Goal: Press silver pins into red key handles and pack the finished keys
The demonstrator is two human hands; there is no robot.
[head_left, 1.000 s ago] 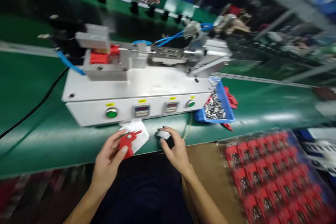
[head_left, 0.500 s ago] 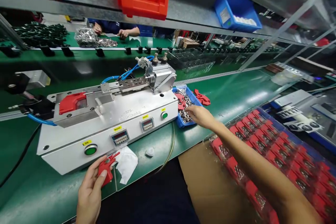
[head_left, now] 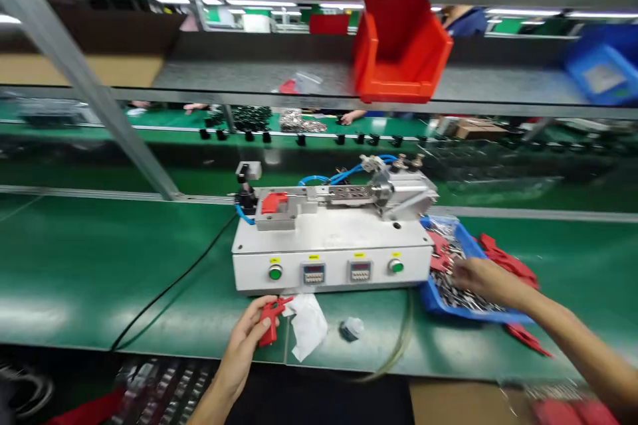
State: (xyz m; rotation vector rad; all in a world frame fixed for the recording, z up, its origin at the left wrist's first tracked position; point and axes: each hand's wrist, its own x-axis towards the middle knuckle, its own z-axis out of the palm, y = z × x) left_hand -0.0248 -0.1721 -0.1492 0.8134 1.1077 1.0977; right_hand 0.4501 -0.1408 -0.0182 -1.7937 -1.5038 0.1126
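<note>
My left hand (head_left: 242, 339) is closed around a red plastic pistol-shaped part (head_left: 270, 327), its thin tip pointing right, just in front of a white bench machine (head_left: 331, 265). Another red part (head_left: 274, 202) sits in the metal fixture at the machine's left end. Over at the right, my right hand (head_left: 486, 280) dips into a blue bin (head_left: 471, 312) of small metal pieces (head_left: 456, 295), its fingertips drawn together among them. Motion blur hides what those fingers hold. Some red pieces (head_left: 438, 252) lie inside the bin at its left side.
Red parts (head_left: 508, 262) lie beside the bin. A white cloth (head_left: 308, 329) and a small capped item (head_left: 351, 329) rest before the machine. Overhead, a shelf carries a red bin (head_left: 399, 86) and another blue bin (head_left: 605, 76). Co-workers' hands (head_left: 353, 117) show across the bench.
My view has swung left and levelled, so the machine now appears farther right. My left hand keeps the red part. My right hand stays at the blue bin, its fingers among the metal pieces.
</note>
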